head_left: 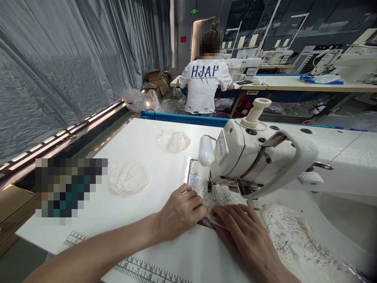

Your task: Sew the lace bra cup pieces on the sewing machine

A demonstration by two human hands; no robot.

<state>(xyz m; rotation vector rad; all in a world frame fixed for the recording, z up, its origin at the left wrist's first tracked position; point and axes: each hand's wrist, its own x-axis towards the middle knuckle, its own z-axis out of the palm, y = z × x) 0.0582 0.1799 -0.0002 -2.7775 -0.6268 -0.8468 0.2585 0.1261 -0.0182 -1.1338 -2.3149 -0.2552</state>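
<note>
A piece of white lace (224, 196) lies under the needle area of a white sewing machine (244, 153). My left hand (184, 210) is closed on the lace's left edge, its fingers curled just in front of the presser foot (210, 186). Close by on the right, my right hand (241, 226) rests over the near part of the lace with its thumb and fingertips gripping it. The fingertips of both hands are partly hidden. More white lace (294, 232) is spread on the table to the right of my right hand.
On the white table (165, 173) lie a round lace piece (129, 179) at left and a pale sheer piece (173, 141) farther back. Ruler markings (147, 271) run along the front. Ahead, a person in a white shirt (204, 84) sits at another machine table (279, 83).
</note>
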